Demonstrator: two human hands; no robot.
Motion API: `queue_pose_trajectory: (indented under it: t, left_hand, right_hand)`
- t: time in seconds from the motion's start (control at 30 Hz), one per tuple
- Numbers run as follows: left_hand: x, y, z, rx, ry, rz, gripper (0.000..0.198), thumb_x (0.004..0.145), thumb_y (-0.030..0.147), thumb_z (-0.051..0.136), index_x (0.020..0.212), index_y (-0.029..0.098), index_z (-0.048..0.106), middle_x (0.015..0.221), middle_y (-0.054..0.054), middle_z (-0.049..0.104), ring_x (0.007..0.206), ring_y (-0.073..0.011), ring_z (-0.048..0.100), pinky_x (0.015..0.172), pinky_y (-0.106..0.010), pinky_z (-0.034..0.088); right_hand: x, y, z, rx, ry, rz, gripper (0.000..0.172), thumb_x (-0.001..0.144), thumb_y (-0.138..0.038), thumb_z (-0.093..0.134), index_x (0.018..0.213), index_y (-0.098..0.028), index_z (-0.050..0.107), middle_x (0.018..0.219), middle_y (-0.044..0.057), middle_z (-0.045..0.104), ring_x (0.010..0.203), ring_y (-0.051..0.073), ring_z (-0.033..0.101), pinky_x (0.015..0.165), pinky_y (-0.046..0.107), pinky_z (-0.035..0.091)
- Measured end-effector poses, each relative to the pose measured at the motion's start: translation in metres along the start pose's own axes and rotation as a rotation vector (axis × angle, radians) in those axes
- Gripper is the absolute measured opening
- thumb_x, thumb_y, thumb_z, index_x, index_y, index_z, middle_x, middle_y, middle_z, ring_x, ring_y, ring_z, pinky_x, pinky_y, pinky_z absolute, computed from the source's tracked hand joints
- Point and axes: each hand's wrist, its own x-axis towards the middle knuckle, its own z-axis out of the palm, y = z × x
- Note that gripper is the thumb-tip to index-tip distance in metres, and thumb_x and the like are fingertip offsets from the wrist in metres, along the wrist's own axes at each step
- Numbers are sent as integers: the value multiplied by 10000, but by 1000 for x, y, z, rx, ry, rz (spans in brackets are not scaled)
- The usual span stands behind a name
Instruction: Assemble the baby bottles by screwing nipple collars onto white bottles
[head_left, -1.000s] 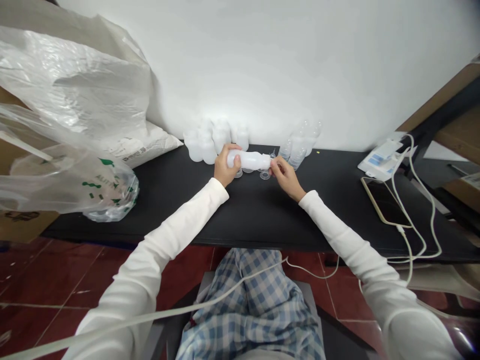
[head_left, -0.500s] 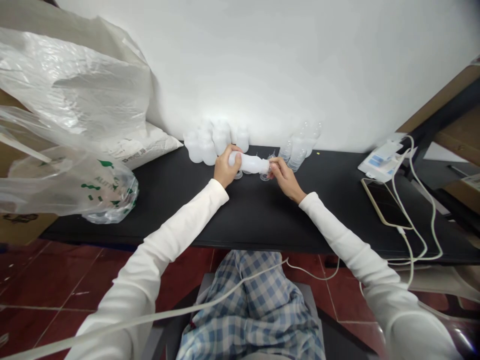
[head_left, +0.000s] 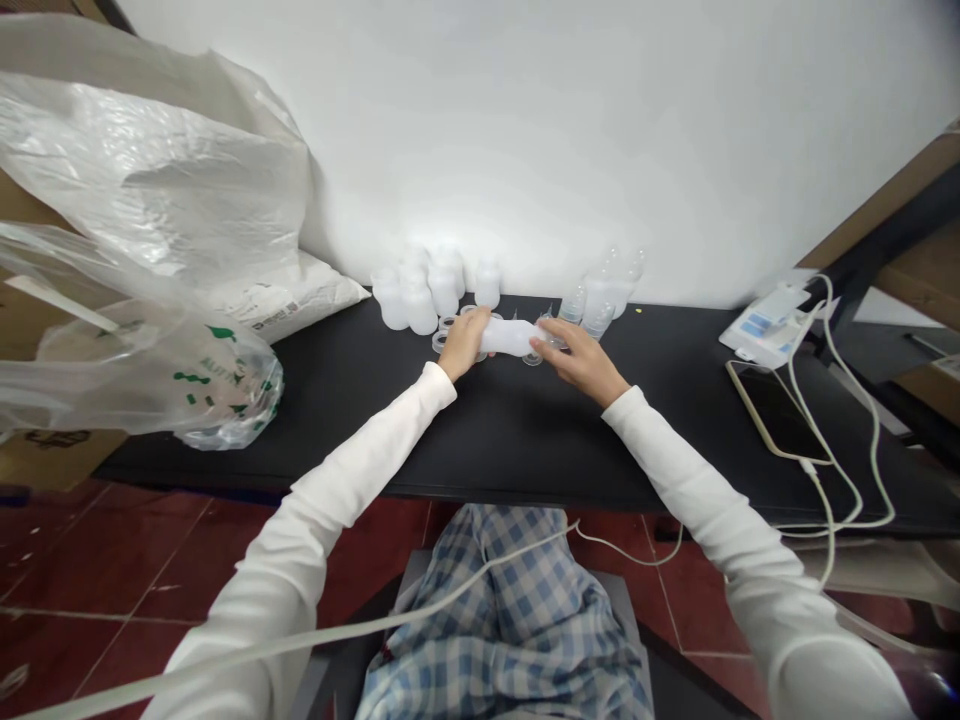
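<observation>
Fabric in blue-and-white check (head_left: 502,590) lies nearest, on the near side of the fingers; past it stretches black counter (head_left: 517,440). Beyond that, the left hand (head_left: 462,346) has its fingers wrapped round one end of a milky plastic bottle (head_left: 511,337). The right hand (head_left: 583,362) has thumb and fingers closed about the other end; whether they pinch a smaller part too, I can't tell. I'd judge the bottle light, thin-walled, slightly squeezable, slick but hardly fragile; its body should give the surest hold. Held sideways between both hands, it looks frosted white, with a wavy outline. Clear plastic rings (head_left: 439,348) sit just beside the left fingers; farther back stand frosted bottles (head_left: 409,302) and, behind the right fingers, clear tapering plastic pieces (head_left: 598,318).
</observation>
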Motion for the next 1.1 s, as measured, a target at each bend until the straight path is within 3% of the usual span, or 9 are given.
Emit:
queue_pose_trajectory:
  t: [0.13,0.23,0.3,0.47,0.57,0.7,0.8,0.9,1.1]
  left_hand:
    - [3,0,-3,-51,-41,-157,423,948,568,488,751,203,576,606,-23,538,594,-194,574,515,-316,456]
    - [2,-3,-6,82,99,28,434,954,595,481,778,212,582,687,-23,589,715,-195,606,664,-329,518]
    - [-2,-4,-7,168,126,201,428,967,604,456,856,219,606,818,-38,659,818,-199,640,790,-339,533]
    - [-12,-2,-4,270,64,467,428,957,612,461,1038,223,620,1064,-79,713,1006,-221,680,938,-350,522]
    - [-11,-3,-3,260,79,401,410,959,600,471,999,222,628,1012,-64,717,944,-212,679,893,-340,526]
    - [4,-11,-10,143,131,151,469,950,636,473,834,205,617,793,-46,664,787,-209,645,738,-338,524]
    - [18,-19,-21,-23,114,12,542,917,718,485,833,198,613,674,-41,593,664,-196,614,625,-338,506]
    - [29,-20,-32,-214,41,-61,649,917,800,368,926,201,618,708,-54,622,564,-152,570,592,-339,512]
    - [34,-13,-38,-345,-12,-78,536,912,690,523,1150,212,574,1139,-137,700,1012,-218,722,872,-385,595]
  right_hand:
    - [0,-2,0,-80,-43,-38,249,1043,-336,470,1194,-301,666,1263,98,693,1236,262,636,1053,516,525]
    - [2,-6,3,-6,55,47,474,953,-576,583,1278,-231,605,1311,159,650,1225,304,622,1026,511,526]
    - [3,-7,3,69,123,182,522,980,-633,476,1243,-202,607,1241,160,669,1138,292,646,979,485,535]
    - [4,-5,2,282,56,443,485,1018,-645,358,963,-228,599,712,13,639,654,182,599,689,347,525]
    - [3,-3,3,390,66,402,413,961,-636,528,1076,-240,563,849,21,689,737,183,652,693,330,546]
    - [-1,3,1,78,121,135,277,958,-461,625,1147,-259,604,1202,114,694,1124,263,669,951,450,556]
    - [-7,10,-3,-151,83,24,190,1025,-269,488,1100,-296,660,1222,98,711,1221,263,644,1037,495,519]
    - [-10,16,-5,-235,146,64,190,1023,-273,502,1125,-287,661,1242,114,706,1234,280,638,1033,515,519]
    - [-10,24,-3,-270,245,118,347,938,-497,655,1155,-227,641,1128,144,723,1072,302,693,934,498,551]
